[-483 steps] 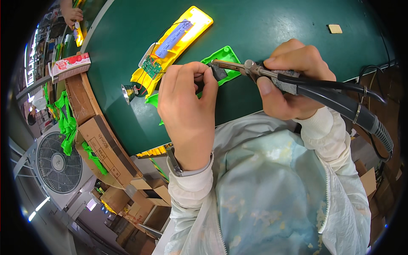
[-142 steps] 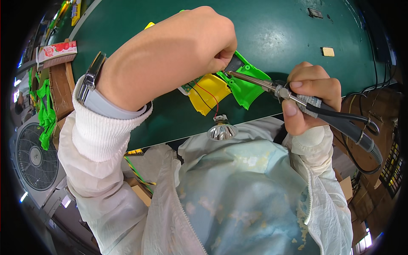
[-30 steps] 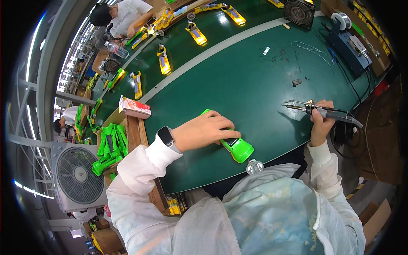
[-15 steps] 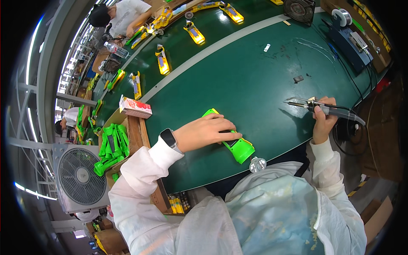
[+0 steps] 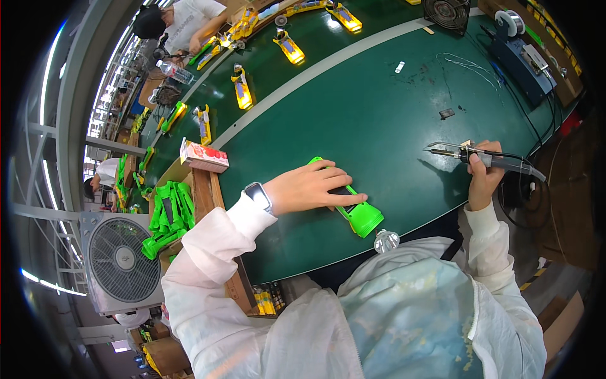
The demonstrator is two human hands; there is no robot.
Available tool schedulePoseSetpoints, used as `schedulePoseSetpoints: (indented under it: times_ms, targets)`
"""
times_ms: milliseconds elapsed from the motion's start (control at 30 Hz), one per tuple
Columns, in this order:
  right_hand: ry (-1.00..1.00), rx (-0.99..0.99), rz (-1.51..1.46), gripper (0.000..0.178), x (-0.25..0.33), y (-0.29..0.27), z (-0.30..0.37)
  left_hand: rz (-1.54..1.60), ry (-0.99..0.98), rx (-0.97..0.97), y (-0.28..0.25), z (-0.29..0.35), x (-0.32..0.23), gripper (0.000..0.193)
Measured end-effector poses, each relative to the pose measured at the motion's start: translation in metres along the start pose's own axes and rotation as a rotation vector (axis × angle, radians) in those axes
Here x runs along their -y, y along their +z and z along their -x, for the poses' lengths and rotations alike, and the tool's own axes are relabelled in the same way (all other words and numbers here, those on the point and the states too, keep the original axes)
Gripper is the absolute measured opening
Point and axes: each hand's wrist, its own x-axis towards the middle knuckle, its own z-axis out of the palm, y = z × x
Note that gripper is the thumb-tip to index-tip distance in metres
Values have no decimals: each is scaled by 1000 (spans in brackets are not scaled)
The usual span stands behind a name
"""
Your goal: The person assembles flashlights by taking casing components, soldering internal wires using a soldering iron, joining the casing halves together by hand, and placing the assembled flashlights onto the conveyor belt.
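My left hand (image 5: 312, 187) lies over a green flashlight housing (image 5: 363, 219) on the bench, its fingers wrapped across the body and covering much of it. At the housing's wide end, by the bench's near edge, sits a clear, shiny reflector (image 5: 386, 241). Off to the right, my right hand (image 5: 483, 180) grips a soldering iron (image 5: 514, 165) with a metal guide and a cable. Its tip points left and is held apart from the housing.
Several green housings (image 5: 170, 215) fill a wooden-edged box at left, beside a small carton (image 5: 205, 156). Yellow flashlight parts (image 5: 242, 88) line the far strip. A solder-spool unit (image 5: 521, 60) and a small black fan (image 5: 447, 16) stand back right. Someone works at far left.
My left hand and the green housing have shifted slightly, and the housing appears rolled a little. The right hand with the soldering iron has hardly moved.
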Motion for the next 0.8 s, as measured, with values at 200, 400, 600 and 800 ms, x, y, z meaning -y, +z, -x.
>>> schedulePoseSetpoints:
  times_ms: [200,400,600,800]
  targets:
    - [-16,-8,-14,13,0,3,-8,-123,53,-79,13,8,14,45]
    - [-41,-23,1,15,-3,2,-7,-8,-176,-144,26,8,-16,53]
    - [-30,-59,97,16,-5,-2,7,-214,-355,-101,26,15,-59,52]
    - [103,-94,92,20,17,0,28,-124,-538,-193,-17,44,-91,52]
